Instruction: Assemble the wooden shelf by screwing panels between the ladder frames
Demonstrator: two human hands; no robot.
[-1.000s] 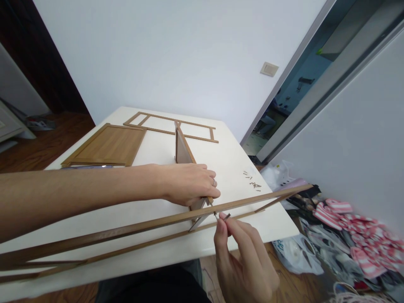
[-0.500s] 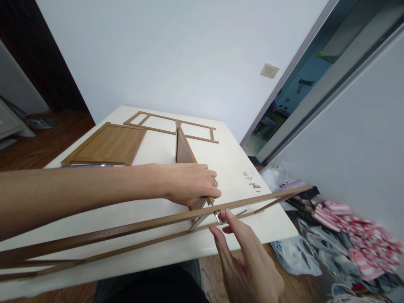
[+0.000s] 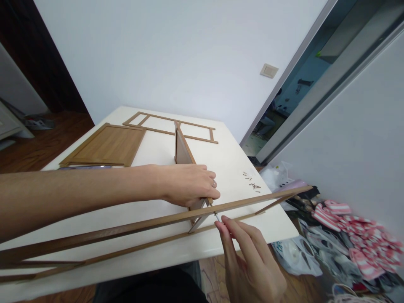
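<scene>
My left hand (image 3: 191,183), with a ring on one finger, is wrapped over the top edge of an upright wooden panel (image 3: 184,147). The near end of that panel meets a long wooden frame (image 3: 142,226) standing on edge along the front of the table. My right hand (image 3: 252,256) pinches a small metal hex key (image 3: 217,216) between thumb and fingers. The key's tip sits at a bolt in the frame's upper rail; most of the key is hidden by the fingers. A little of the bolt shows between rail and panel.
On the white table (image 3: 158,147) lie a flat wooden panel (image 3: 107,145) at left and a second wooden frame (image 3: 202,138) at the back. Several small screws (image 3: 254,185) are scattered at right. Bags (image 3: 296,256) and striped cloth (image 3: 362,235) lie on the floor beyond.
The hex key has turned: its long arm, which pointed right along the rail, now runs into my right fingers. Those fingers have closed into a pinch. My left hand has stayed in place.
</scene>
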